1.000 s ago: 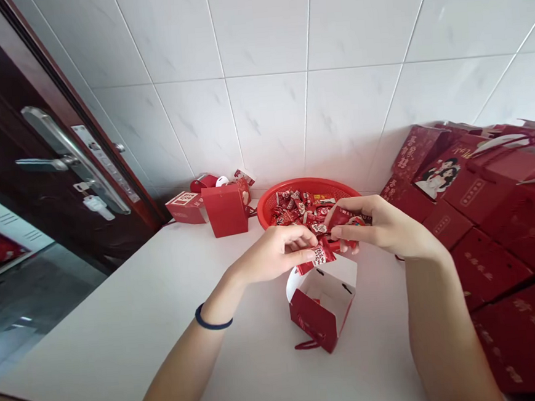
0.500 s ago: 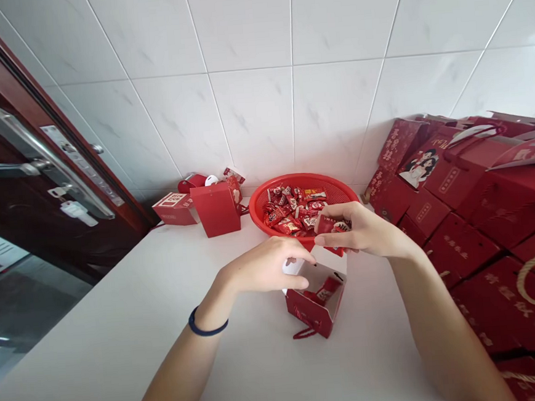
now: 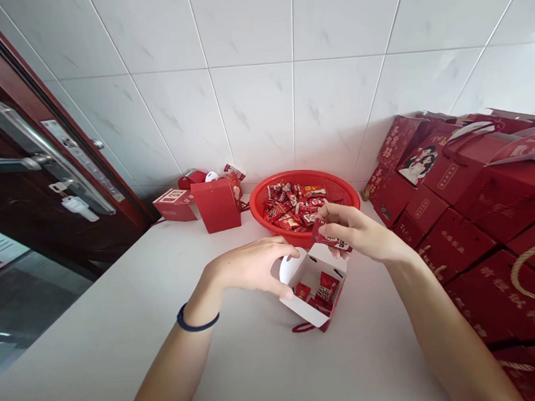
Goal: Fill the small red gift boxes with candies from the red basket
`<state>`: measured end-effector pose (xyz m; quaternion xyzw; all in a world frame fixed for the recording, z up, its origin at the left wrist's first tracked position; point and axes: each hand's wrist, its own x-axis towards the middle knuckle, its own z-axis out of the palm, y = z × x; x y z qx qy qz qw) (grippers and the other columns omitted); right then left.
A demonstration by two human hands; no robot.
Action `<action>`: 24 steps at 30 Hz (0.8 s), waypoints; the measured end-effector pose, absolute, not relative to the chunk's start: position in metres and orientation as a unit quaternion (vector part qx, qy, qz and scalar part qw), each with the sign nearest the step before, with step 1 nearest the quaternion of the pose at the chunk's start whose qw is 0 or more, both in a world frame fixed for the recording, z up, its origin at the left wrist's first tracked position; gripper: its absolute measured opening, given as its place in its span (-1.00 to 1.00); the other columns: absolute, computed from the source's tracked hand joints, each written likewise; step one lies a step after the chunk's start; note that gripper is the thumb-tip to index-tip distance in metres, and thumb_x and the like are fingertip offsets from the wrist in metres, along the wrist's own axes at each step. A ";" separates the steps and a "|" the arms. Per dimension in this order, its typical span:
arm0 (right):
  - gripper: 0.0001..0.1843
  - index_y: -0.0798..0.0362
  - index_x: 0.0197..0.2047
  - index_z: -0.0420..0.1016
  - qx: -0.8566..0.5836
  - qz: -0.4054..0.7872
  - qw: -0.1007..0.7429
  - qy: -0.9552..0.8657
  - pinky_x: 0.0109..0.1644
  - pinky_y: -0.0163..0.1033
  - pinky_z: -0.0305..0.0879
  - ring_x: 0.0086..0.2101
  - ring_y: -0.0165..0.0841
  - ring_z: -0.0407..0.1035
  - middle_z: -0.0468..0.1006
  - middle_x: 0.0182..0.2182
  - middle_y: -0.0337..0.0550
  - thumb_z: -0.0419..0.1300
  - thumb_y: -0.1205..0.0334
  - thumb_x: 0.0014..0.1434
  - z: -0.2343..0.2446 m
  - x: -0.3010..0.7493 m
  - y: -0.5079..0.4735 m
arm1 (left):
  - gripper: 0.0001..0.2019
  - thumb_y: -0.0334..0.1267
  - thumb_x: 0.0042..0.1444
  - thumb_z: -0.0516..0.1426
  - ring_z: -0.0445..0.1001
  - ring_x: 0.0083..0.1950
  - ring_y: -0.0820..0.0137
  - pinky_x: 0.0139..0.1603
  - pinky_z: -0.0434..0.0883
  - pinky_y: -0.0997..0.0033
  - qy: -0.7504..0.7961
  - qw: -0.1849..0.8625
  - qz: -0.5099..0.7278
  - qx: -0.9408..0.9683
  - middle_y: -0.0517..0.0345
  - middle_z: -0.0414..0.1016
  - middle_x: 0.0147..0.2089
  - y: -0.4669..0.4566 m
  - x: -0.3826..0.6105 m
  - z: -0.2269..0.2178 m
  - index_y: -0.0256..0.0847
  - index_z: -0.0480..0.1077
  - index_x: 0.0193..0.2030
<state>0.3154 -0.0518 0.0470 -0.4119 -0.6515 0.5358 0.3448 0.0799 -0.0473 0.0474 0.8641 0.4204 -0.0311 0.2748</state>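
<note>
A small red gift box with a white inside stands open on the white table, with a few red wrapped candies in it. My left hand curls around the box's left flap and holds it. My right hand hovers just above the box's far right corner, pinching a red candy packet. Behind them sits a round red basket full of red wrapped candies.
Stacked red gift boxes fill the right side up to the tiled wall. A closed red box and a flatter red box stand at the back left. A dark door with a metal handle is on the left.
My left hand dropped its candy into the box, then gripped the box's left flap. The box tipped open toward me. My right hand came down closer to the box with its packet.
</note>
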 end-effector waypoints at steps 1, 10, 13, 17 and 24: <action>-0.76 0.04 -0.31 0.36 -0.401 0.534 0.331 -0.667 -0.54 -0.40 0.18 -0.56 -0.48 0.34 0.42 -0.52 -0.32 0.29 0.10 0.11 0.047 0.316 -0.052 | -0.32 -0.09 -0.06 0.35 0.42 0.20 0.15 0.03 0.38 0.38 0.420 0.276 -0.036 0.864 0.13 0.48 0.21 -0.046 0.080 0.047 0.01 0.38 0.26; -0.88 0.03 -0.24 0.59 -0.418 0.393 0.231 -0.786 -0.29 -0.31 0.31 -0.32 -0.33 0.48 0.63 -0.32 -0.17 0.26 0.21 0.17 0.030 0.313 -0.049 | -0.30 -0.06 -0.10 0.38 0.46 0.16 0.16 -0.03 0.38 0.44 0.426 0.277 -0.068 0.859 0.13 0.50 0.19 -0.042 0.080 0.047 -0.06 0.38 0.23; -0.85 0.01 -0.24 0.61 -0.454 0.321 0.284 -0.781 -0.22 -0.26 0.33 -0.26 -0.28 0.49 0.63 -0.29 -0.15 0.30 0.15 0.15 0.040 0.324 -0.054 | -0.26 -0.05 -0.09 0.38 0.44 0.19 0.15 0.01 0.37 0.42 0.424 0.275 -0.067 0.860 0.12 0.48 0.22 -0.041 0.079 0.046 -0.04 0.34 0.28; -0.78 -0.01 -0.30 0.62 -0.487 0.279 0.288 -0.776 -0.30 -0.27 0.29 -0.33 -0.28 0.46 0.62 -0.35 -0.14 0.32 0.02 0.13 0.055 0.340 -0.065 | -0.31 -0.04 -0.08 0.37 0.43 0.18 0.14 0.03 0.37 0.40 0.409 0.260 -0.069 0.872 0.12 0.51 0.18 -0.042 0.078 0.046 -0.03 0.38 0.23; -0.47 0.03 -0.23 0.63 -0.619 0.221 0.118 -0.745 -0.46 -0.27 0.12 -0.46 -0.26 0.41 0.59 -0.43 -0.08 0.40 -0.26 -0.07 0.049 0.339 -0.078 | -0.32 -0.01 -0.08 0.34 0.45 0.13 0.13 -0.03 0.38 0.39 0.401 0.253 -0.088 0.876 0.12 0.51 0.14 -0.046 0.080 0.052 0.00 0.36 0.24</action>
